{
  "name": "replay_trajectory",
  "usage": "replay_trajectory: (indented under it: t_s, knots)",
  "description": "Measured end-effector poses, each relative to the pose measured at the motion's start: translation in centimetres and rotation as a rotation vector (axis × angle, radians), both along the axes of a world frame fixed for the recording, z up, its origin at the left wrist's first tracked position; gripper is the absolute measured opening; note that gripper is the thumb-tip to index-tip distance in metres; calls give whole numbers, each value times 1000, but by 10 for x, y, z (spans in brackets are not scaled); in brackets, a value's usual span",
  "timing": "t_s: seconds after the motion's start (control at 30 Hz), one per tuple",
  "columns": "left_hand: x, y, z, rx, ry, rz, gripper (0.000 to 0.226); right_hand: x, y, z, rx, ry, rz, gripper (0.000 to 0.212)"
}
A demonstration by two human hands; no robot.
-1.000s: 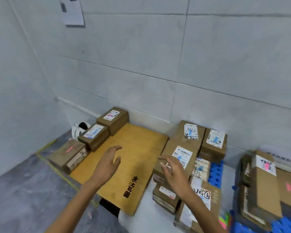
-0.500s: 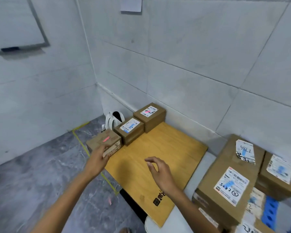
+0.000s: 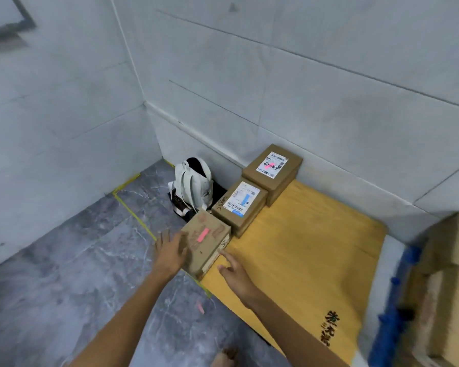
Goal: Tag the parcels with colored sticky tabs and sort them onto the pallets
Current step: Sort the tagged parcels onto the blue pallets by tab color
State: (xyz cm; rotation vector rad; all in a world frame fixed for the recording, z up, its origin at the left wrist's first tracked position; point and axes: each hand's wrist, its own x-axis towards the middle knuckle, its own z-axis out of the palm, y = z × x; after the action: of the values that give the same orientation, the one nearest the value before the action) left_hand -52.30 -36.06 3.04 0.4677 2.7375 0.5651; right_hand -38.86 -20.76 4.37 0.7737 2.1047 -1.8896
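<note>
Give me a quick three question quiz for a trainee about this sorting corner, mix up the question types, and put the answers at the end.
1. True or false: the nearest box carries a pink tab on its top.
2. How many boxes stand in the row along the left edge of the wooden board? A) two B) three C) five
3. Fill in: the left hand rests against the nearest box, while the right hand is beside it with fingers ____.

Key: 1 true; 2 B; 3 spread open.
</note>
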Motion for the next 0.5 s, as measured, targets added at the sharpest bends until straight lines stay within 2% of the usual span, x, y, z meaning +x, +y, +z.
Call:
replay_trajectory:
  t_s: [0.1,0.17,0.23,0.3,0.4,0.5]
  knots:
    - [-8,-1,-9,147,-60,-43,32,-27,-16,-16,-110,-9,-48,54]
    - [-10,-2,-14,284,-73,-52,34,-40,-24,-22,-209,-1,-141,59]
    - [-9,-4,-18,336,-67,-28,37,-45,-29,-24,-247,11,-217,60]
    - [-1,-3,-17,386,-44,0,29,-40,-30,-24,-267,26,-258,60]
    - [18,5,-1,503,6,15,26,-16,-21,-13,-213,65,-243,57]
    - [45,25,37,638,47,49,24,15,-3,16,-31,209,-210,52]
